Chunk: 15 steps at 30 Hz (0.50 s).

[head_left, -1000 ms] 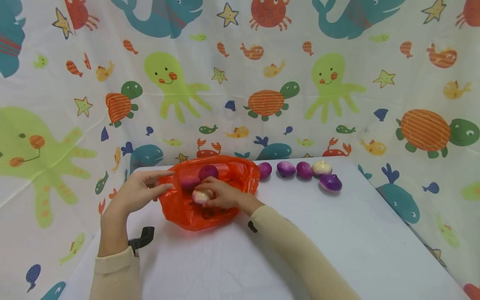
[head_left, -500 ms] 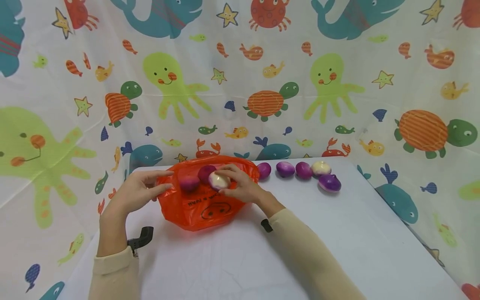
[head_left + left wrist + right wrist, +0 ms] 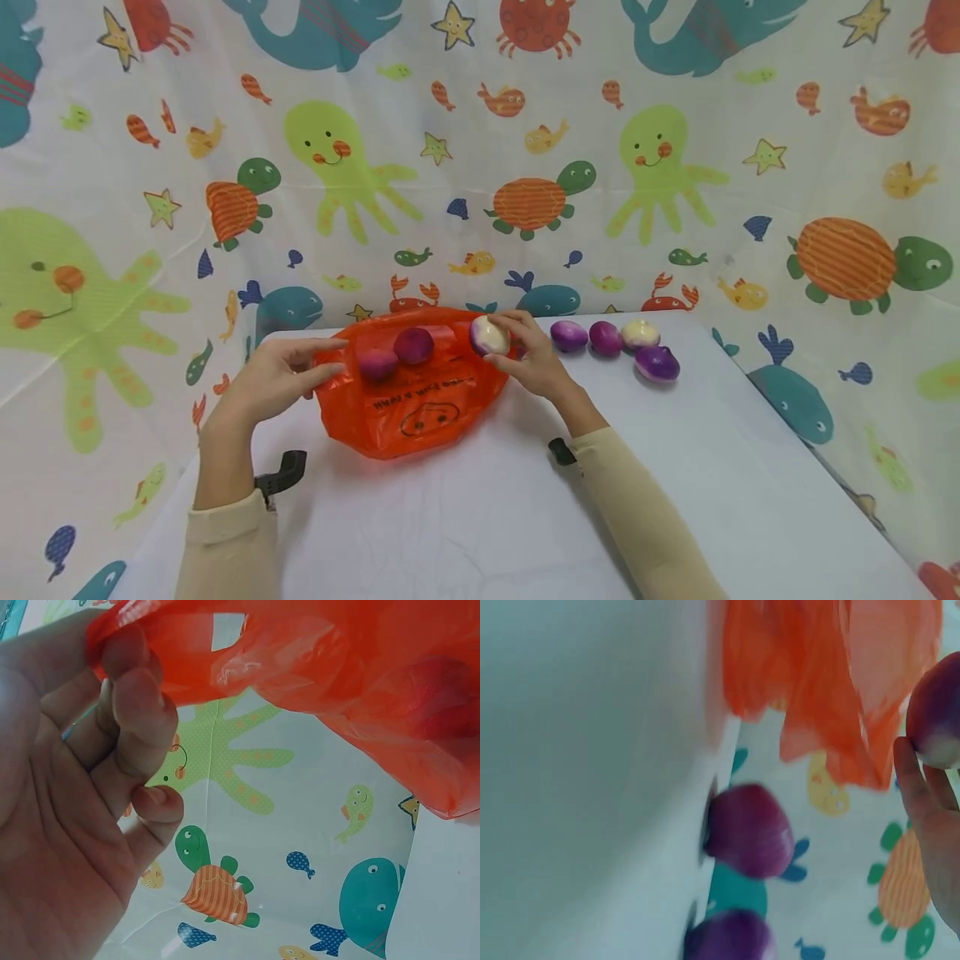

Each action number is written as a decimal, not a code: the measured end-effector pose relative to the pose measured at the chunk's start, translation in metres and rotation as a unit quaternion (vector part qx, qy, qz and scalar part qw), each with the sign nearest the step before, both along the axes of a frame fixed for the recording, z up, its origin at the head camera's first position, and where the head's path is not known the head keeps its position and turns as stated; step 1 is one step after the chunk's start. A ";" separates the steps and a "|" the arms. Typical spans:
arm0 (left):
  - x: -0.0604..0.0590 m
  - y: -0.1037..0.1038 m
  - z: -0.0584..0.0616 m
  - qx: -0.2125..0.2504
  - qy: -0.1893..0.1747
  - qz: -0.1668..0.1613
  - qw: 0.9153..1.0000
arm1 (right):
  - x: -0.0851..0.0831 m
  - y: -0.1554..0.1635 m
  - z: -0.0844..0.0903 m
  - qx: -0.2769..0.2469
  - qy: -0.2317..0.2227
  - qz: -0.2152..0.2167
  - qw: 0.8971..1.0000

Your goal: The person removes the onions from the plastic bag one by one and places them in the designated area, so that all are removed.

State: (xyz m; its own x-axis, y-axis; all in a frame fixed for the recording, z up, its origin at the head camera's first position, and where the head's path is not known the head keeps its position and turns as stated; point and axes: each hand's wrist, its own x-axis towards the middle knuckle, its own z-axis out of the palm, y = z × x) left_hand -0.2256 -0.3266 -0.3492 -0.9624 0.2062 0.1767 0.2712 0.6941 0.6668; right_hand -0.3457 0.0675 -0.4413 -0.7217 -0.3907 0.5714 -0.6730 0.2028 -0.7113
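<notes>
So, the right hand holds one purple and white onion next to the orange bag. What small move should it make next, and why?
Probably carry the onion a little further to the right and set it on the table at the near end of the row of onions. The right hand already holds it just outside the orange bag, whose edge the left hand pinches, and the row lies close by.

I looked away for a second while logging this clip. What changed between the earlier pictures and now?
The right hand, gripping a white-and-purple onion, lifted it out of the orange bag and carried it right, toward the row of onions on the table. The left hand kept its grip on the bag's edge; the two onions in the bag and the row stayed put.
</notes>
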 end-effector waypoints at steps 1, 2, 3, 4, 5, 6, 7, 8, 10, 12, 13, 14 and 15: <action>0.000 0.000 0.000 -0.001 -0.001 0.001 1.000 | -0.001 0.004 0.000 -0.005 -0.002 -0.006 1.000; 0.000 0.000 0.001 -0.001 -0.001 0.002 1.000 | -0.003 0.008 0.000 -0.007 -0.004 -0.013 1.000; 0.000 0.000 0.001 -0.002 -0.002 0.003 1.000 | -0.004 0.011 0.000 -0.006 -0.007 -0.020 1.000; 0.001 0.000 0.001 -0.002 -0.002 0.003 1.000 | -0.005 0.014 0.000 -0.003 -0.012 -0.027 1.000; 0.001 0.001 0.001 -0.003 -0.004 0.003 1.000 | -0.006 0.017 0.001 0.000 -0.015 -0.033 0.999; 0.001 0.001 0.001 -0.001 -0.004 0.002 1.000 | -0.006 0.019 0.001 0.003 -0.019 -0.037 0.999; 0.001 0.001 0.001 -0.001 -0.004 0.002 1.000 | -0.006 0.021 0.002 0.007 -0.023 -0.041 0.999; 0.001 0.001 0.002 -0.001 -0.003 0.002 1.000 | -0.006 0.023 0.003 0.012 -0.026 -0.044 0.999; 0.001 0.001 0.002 -0.001 -0.002 0.003 1.000 | -0.006 0.026 0.003 0.019 -0.030 -0.047 0.998; 0.001 0.001 0.002 0.000 -0.002 0.002 1.000 | -0.005 0.029 0.003 0.023 -0.031 -0.046 0.998; 0.001 0.001 0.001 0.001 -0.002 0.001 1.000 | -0.006 0.030 0.003 0.027 -0.030 -0.046 0.998; 0.001 0.001 0.001 0.001 -0.002 0.001 1.000 | -0.006 0.032 0.003 0.030 -0.029 -0.045 0.998; 0.001 0.001 0.001 0.002 -0.002 0.001 1.000 | -0.006 0.033 0.003 0.034 -0.026 -0.045 0.998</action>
